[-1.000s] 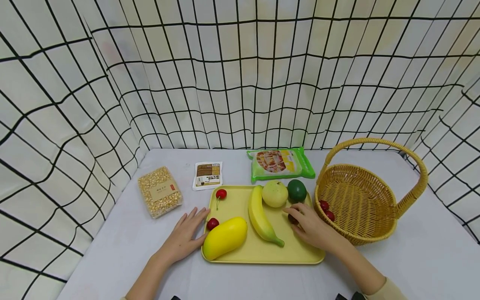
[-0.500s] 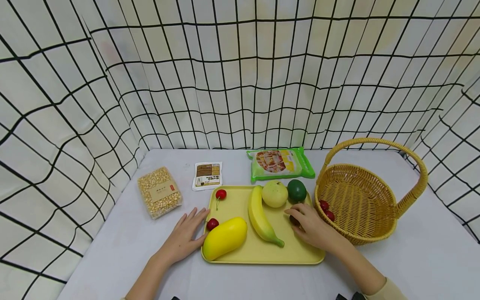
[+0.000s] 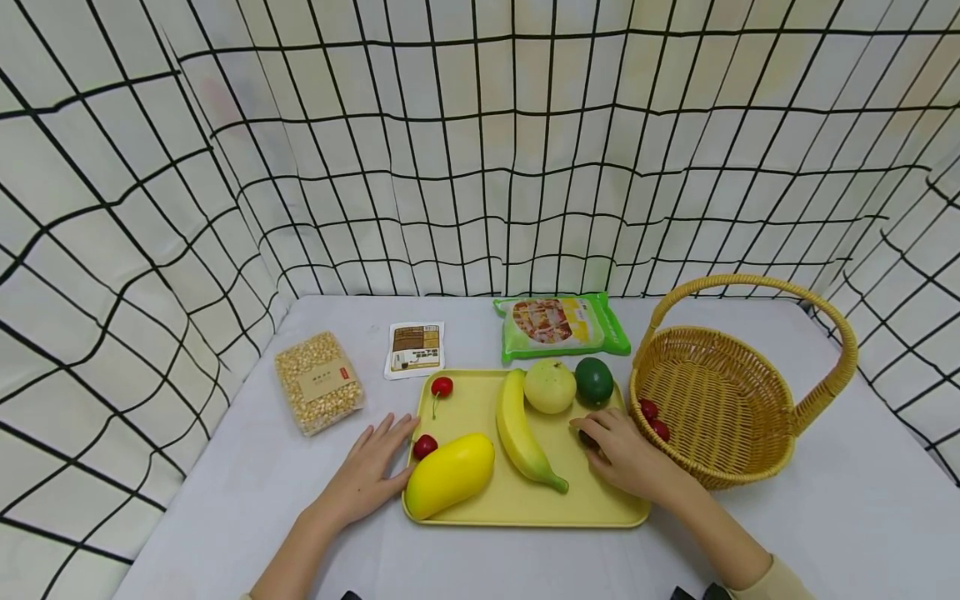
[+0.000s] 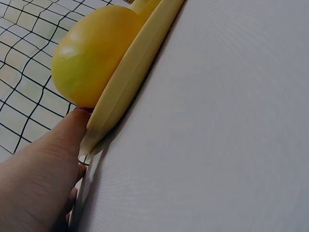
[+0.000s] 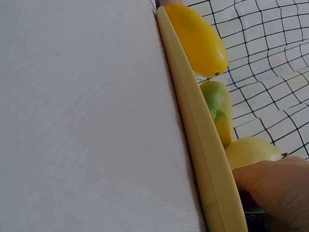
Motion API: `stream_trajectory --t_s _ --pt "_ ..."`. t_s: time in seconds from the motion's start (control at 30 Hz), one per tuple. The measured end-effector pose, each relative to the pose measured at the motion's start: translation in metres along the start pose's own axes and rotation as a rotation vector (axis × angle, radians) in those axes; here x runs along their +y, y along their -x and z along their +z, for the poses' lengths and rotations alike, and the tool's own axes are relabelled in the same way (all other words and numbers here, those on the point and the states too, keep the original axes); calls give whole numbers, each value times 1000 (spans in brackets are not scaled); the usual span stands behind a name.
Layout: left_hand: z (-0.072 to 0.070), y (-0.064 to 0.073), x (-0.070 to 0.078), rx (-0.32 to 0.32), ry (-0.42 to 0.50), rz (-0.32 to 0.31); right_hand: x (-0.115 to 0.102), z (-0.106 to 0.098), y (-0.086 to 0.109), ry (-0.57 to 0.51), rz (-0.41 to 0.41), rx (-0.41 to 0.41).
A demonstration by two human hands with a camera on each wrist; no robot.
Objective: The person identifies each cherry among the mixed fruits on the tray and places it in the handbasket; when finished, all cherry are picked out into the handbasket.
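My left hand (image 3: 366, 473) rests at the left rim of a yellow tray (image 3: 592, 504), its fingers fairly straight and its thumb beside a yellow mango (image 3: 450, 475). On the tray's right side, my right hand (image 3: 628, 454) curls its fingers over a dark red round fruit (image 5: 248, 200), mostly hidden under them; its kind cannot be told. Left of that hand lies a banana (image 3: 521, 433). Behind it sit a pale yellow-green pear-like fruit (image 3: 550, 387) and a dark green avocado-like fruit (image 3: 593, 382). Two cherries, one bright red (image 3: 442, 387) and one darker (image 3: 425, 447), lie on the tray's left side.
A wicker basket (image 3: 720, 400) with a tall handle stands right of the tray, two red fruits (image 3: 654, 419) inside. Behind the tray lie a green packet (image 3: 562, 327) and a small white-brown sachet (image 3: 416, 350). A bag of corn kernels (image 3: 320, 383) lies left. Black netting surrounds the table.
Over the last second, the right hand's fingers shift very slightly over the dark red fruit. The left hand and the other things stay put.
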State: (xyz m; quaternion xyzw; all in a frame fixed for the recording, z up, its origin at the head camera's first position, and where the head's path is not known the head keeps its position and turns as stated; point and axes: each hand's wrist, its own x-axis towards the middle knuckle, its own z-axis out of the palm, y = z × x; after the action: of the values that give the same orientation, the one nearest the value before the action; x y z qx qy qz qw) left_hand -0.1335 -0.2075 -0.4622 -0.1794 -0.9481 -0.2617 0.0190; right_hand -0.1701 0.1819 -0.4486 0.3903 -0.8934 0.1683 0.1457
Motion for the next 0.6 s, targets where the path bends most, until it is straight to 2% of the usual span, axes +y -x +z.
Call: stream_trajectory --t_s 0.17,0.6 --pt "-1 0 0 -10 1 -10 -1 0 0 6 -13 13" --pt "1 0 -2 2 -2 16 -9 -11 -5 -7 -23 20"
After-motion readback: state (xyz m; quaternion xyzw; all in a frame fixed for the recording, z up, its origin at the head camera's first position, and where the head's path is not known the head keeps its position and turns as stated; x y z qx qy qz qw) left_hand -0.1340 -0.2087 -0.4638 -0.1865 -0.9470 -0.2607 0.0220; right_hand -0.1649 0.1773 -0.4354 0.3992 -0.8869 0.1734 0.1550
